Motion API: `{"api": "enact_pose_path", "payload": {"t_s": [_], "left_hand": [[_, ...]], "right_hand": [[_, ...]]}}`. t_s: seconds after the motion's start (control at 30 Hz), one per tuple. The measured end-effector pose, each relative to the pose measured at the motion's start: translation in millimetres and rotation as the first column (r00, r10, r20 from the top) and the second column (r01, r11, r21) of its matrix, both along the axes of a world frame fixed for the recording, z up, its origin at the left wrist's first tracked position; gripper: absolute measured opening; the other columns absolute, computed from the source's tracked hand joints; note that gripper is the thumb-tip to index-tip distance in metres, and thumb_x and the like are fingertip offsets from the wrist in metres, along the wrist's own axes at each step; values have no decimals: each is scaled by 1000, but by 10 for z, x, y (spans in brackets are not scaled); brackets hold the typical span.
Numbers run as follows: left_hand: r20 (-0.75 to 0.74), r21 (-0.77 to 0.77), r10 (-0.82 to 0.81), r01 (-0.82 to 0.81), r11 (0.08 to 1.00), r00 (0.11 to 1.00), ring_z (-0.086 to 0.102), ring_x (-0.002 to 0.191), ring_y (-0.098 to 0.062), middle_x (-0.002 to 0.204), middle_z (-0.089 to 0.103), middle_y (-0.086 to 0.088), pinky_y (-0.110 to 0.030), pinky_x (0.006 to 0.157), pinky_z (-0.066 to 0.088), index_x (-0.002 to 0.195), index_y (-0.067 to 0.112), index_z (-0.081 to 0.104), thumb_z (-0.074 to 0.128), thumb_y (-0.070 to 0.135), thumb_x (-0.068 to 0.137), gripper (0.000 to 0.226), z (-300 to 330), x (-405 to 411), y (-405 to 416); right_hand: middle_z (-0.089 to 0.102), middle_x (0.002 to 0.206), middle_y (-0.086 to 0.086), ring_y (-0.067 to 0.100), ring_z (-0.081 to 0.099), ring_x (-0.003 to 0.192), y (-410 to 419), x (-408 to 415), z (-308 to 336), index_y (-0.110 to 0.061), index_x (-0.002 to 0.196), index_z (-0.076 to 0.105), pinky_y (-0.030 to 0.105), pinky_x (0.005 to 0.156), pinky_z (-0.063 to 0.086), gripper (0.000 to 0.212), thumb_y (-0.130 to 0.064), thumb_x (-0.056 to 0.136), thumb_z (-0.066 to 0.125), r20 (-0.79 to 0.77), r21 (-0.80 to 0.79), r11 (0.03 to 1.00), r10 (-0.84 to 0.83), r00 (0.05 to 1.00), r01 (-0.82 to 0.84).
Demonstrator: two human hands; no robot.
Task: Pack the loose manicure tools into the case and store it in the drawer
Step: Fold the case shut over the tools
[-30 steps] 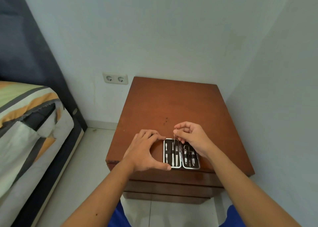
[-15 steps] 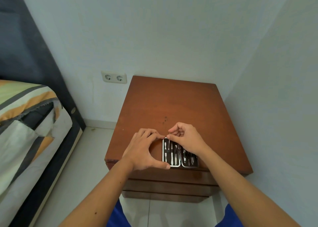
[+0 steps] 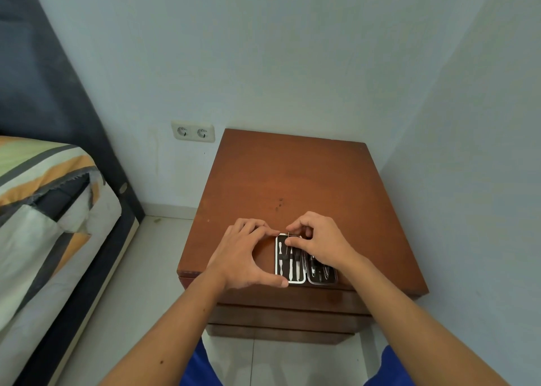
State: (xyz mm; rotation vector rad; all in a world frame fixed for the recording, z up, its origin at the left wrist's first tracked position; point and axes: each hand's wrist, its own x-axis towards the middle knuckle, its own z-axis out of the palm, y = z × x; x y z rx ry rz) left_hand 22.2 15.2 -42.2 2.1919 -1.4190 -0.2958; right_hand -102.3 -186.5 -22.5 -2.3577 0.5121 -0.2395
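An open black manicure case (image 3: 292, 278) with a silver rim lies flat near the front edge of a brown wooden nightstand (image 3: 292, 175). Several metal tools sit in its two halves. My left hand (image 3: 244, 258) rests on the nightstand against the case's left side, thumb at its front corner and fingers at its back corner. My right hand (image 3: 317, 240) pinches a thin metal tool (image 3: 289, 234) at the top edge of the left half, and covers much of the right half. The closed drawer fronts (image 3: 287, 318) show below the top.
A bed with a striped cover (image 3: 44, 210) and dark frame stands to the left. A double wall socket (image 3: 193, 131) is on the back wall. A wall runs close along the nightstand's right side. Pale floor tiles lie between bed and nightstand.
My right hand has come down and leftward with the thin tool, from above the case's middle to the top edge of the left half. My left hand has stayed put.
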Motion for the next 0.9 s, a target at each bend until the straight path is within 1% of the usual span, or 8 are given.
{"api": "enact_pose_path", "payload": {"t_s": [0.13,0.27,0.4,0.57,0.67,0.77,0.83,0.9], "left_hand": [[-3,5,7,-7,1000,1000,29,132,-1,135,41,27,-30,113,27,142,45,51,70,96,51,106,-6,-1,5],[-2,14,4,-4,1000,1000,29,131,-1,135,40,27,-30,113,28,142,45,50,68,98,52,106,-3,-2,6],[-9,11,4,-4,1000,1000,30,131,-1,135,40,27,-31,113,29,142,45,50,69,97,52,105,3,-5,7],[-3,12,3,-3,1000,1000,29,132,0,135,40,27,-31,114,28,143,46,50,68,98,52,107,1,-11,1],[-3,7,3,-3,1000,1000,29,132,0,136,40,27,-30,113,28,143,46,49,69,97,53,105,4,-5,3],[-2,7,3,-3,1000,1000,28,131,0,136,39,27,-30,113,27,143,45,49,68,98,53,106,9,0,5],[1,7,3,-3,1000,1000,28,131,0,136,39,27,-29,113,28,143,45,49,67,99,53,107,6,0,2],[-2,6,4,-4,1000,1000,28,132,1,136,38,28,-29,114,27,143,45,49,67,99,52,107,7,-1,1]], "right_hand": [[61,103,-16,3,56,86,27,-48,19,-30,114,78,16,77,43,38,-42,79,88,-41,-26,998,49,998,-50],[53,109,-20,-1,53,97,36,-119,11,-32,129,71,17,82,42,59,-53,76,85,-73,-61,991,116,991,-121],[48,113,-22,-1,54,105,58,-168,0,-30,137,66,19,88,46,71,-58,74,83,-93,-71,984,158,983,-164],[45,113,-22,0,53,103,77,-182,-19,-26,134,67,17,87,44,68,-57,76,82,-84,-95,981,161,983,-169],[45,113,-24,-1,53,102,74,-194,-33,-27,130,68,17,85,42,64,-60,76,81,-68,-105,979,171,983,-177],[45,114,-24,0,53,105,40,-197,-34,-29,125,70,17,87,42,60,-64,77,80,-71,-100,977,183,981,-189],[44,114,-24,-1,52,105,18,-197,-45,-29,119,72,16,87,40,55,-64,78,80,-68,-94,975,194,979,-199],[44,114,-25,-2,51,106,6,-207,-67,-31,117,72,16,88,38,51,-64,79,79,-69,-86,976,197,978,-203]]}}
